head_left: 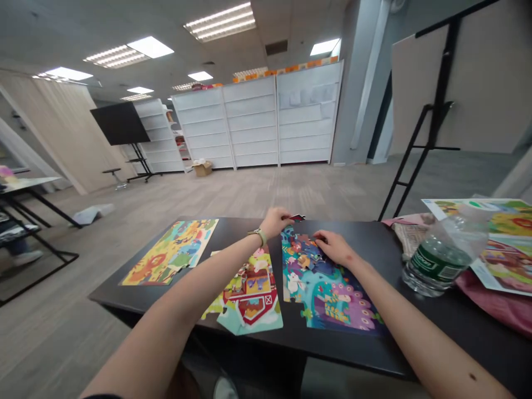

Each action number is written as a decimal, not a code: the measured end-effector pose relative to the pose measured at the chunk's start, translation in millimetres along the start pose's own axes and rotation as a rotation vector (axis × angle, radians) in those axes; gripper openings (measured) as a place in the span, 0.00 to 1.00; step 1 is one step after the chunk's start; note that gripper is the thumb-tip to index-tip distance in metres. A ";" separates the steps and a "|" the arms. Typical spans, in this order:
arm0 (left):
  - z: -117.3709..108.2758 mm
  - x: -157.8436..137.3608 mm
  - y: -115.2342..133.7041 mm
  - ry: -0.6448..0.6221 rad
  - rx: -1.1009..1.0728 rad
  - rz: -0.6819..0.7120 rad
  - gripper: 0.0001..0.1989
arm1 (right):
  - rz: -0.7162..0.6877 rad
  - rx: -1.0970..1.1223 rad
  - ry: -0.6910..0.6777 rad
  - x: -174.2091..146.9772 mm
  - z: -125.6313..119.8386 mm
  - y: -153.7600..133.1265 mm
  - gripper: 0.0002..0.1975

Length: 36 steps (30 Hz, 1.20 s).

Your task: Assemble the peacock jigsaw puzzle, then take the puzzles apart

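Over black table (pixel 376 244) | left grip (pixel 275 223) pinching puzzle piece (pixel 298 218) | right grip (pixel 336 248) at blue puzzle (pixel 319 278), hold unclear | white shelves (pixel 254 124) beyond

Wearing around the left wrist a narrow, olive-green wristband (pixel 262 238) with small gold-coloured part (pixel 254 231); high on the left arm, a black sleeve edge (pixel 102 396); below, a whitish, rounded shoe (pixel 225 388).
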<state>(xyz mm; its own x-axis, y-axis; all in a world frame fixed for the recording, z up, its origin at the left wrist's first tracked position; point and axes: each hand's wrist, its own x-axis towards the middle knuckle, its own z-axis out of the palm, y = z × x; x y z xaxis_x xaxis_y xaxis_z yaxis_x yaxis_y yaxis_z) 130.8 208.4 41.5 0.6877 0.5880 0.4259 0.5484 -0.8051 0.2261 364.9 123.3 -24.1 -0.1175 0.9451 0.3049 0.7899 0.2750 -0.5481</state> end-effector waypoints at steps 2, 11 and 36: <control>3.1 -1.1 -3.9 -0.021 -0.006 0.057 0.10 | -0.007 -0.008 -0.004 -2.1 -0.6 -0.4 0.12; 33.0 46.7 -13.8 -0.178 -0.021 0.216 0.06 | -0.003 -0.052 -0.022 -16.4 1.6 5.4 0.17; -34.8 -46.1 109.1 -0.037 -0.292 0.323 0.05 | 0.031 0.045 0.289 -106.5 -34.6 -116.5 0.09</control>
<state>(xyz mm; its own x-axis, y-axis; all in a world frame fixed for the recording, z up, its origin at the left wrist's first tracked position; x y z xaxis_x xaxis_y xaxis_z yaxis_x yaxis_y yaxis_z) 142.4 90.8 77.0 0.8216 0.3005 0.4845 0.1486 -0.9333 0.3269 306.2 -15.4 34.3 0.0876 0.8657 0.4929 0.7625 0.2602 -0.5924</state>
